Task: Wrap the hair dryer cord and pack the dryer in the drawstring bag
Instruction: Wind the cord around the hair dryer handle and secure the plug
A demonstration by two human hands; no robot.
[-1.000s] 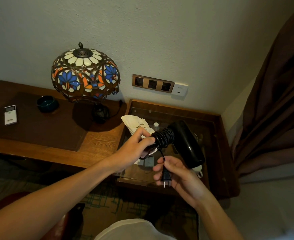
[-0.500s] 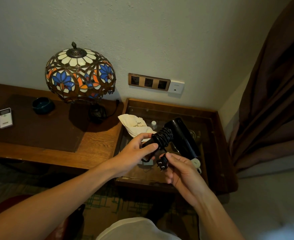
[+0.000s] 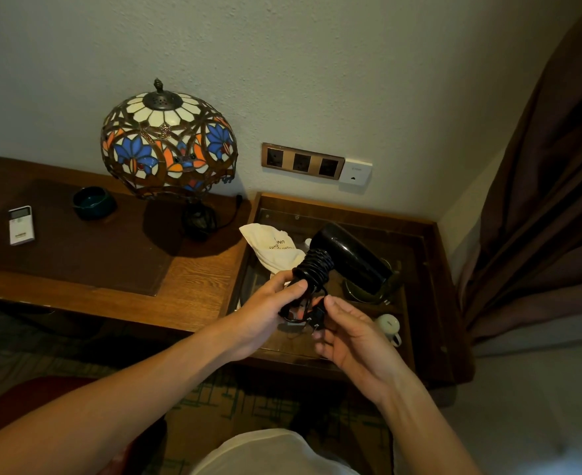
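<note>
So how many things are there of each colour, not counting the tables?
Black: 1, the plastic hair dryer
White: 3, cloth drawstring bag, remote control, small ceramic cup
Dark green: 1, round bowl
Many-coloured: 1, stained-glass lamp
Total: 6

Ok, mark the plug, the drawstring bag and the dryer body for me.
plug (image 3: 318, 318), head view, on its black housing.
drawstring bag (image 3: 272, 246), head view, on the white cloth.
hair dryer (image 3: 351, 257), head view, on the black barrel.
</note>
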